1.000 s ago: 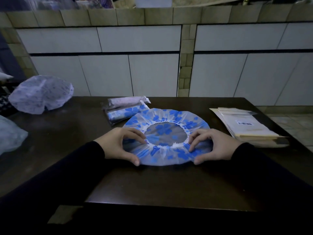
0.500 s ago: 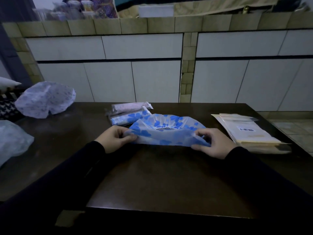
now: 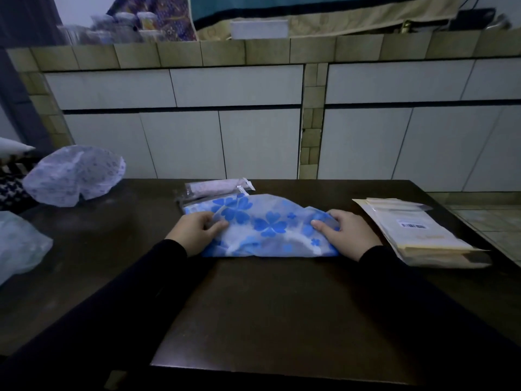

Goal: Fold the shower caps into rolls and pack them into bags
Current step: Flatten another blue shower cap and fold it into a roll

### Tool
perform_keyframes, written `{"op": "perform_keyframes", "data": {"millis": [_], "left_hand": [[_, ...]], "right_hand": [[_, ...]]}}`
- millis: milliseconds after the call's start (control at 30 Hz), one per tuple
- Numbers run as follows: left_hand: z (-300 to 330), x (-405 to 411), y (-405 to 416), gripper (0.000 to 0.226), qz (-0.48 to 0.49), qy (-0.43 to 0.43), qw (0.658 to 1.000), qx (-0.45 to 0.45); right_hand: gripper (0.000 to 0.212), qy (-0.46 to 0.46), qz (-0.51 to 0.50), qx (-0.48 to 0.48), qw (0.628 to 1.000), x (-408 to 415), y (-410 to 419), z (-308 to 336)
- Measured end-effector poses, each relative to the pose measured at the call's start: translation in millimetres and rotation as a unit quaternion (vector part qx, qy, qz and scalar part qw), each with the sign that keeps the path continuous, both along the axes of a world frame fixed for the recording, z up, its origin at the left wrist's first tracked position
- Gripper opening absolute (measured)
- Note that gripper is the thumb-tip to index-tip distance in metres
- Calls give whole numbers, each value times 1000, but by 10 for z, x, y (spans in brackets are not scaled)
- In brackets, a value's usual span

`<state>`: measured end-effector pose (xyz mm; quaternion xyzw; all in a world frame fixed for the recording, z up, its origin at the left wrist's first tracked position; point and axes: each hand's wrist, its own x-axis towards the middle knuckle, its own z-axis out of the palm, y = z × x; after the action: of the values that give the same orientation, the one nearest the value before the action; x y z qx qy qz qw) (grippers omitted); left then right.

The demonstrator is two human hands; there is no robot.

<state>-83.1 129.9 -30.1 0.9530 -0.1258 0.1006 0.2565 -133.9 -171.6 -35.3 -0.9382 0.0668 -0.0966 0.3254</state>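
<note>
Dim light, dark table (image 3: pixel 253 306). Blue-flowered cap (image 3: pixel 265 227) lies at centre frame, folded over into a half-round, straight fold edge along its near side, flat on the table.

Left hand (image 3: pixel 194 232) at the cap's left end: thumb on top, fingers curled, pinching the plastic. Right hand (image 3: pixel 346 230) at the cap's right end: thumb on top of the cap, fingers curled over the edge, pinching it likewise. Both sleeves black.

Just behind the cap, upper centre: two packed rolls (image 3: pixel 217 187) in clear bags, the nearer one partly hidden by the cap. Right of frame: stack of flat bags (image 3: pixel 414 230), barcode label on top, close to the right hand but not touching it. Left of frame: a pale cap (image 3: pixel 73 176), puffed up, at the table's far left. Lower left edge: another clear plastic piece (image 3: pixel 19 244), kind unclear.

Tiled counter (image 3: pixel 253 122) behind the table.
</note>
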Motion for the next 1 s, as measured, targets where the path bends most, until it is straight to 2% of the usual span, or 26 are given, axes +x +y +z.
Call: {"op": "perform_keyframes", "data": {"millis": [100,200,267,300,367,400,467,533,633,733,800,900,1000], "left_hand": [[-23,29,-63,40,35,18,998,48],[-45,70,-111,32,49,27,997,46],[-34,41,-158,24,62,22,995,71],[-30,36,-179,29,72,12,992,105],[-33,26,-218,39,82,-59,982,158],[-31,16,-237,37,69,-121,976,164],[-39,4,-283,29,11,-228,958,172],[-41,-31,-351,39,-43,-255,950,173],[-36,-133,-498,53,-45,-127,970,202],[-108,-64,-460,53,-44,57,969,235],[-119,-17,-425,58,-47,145,961,232],[-119,15,-416,59,-51,161,956,240],[-107,-9,-420,59,-52,124,959,248]], "right_hand": [[45,37,-38,-61,997,75,40,0],[40,55,-70,-130,988,88,122,45],[37,-21,-79,-203,976,92,184,51],[39,-76,-69,-235,967,90,225,45],[39,-153,-24,-278,948,84,333,45],[40,-155,8,-285,946,75,392,44],[44,-112,57,-276,953,68,484,10],[48,-70,78,-269,957,68,515,-15],[48,-34,94,-255,962,87,497,-45],[54,90,122,-234,960,127,455,-71],[59,158,124,-245,949,177,437,-66],[61,181,114,-247,945,237,442,-62],[60,134,99,-252,953,209,469,-61]]}}
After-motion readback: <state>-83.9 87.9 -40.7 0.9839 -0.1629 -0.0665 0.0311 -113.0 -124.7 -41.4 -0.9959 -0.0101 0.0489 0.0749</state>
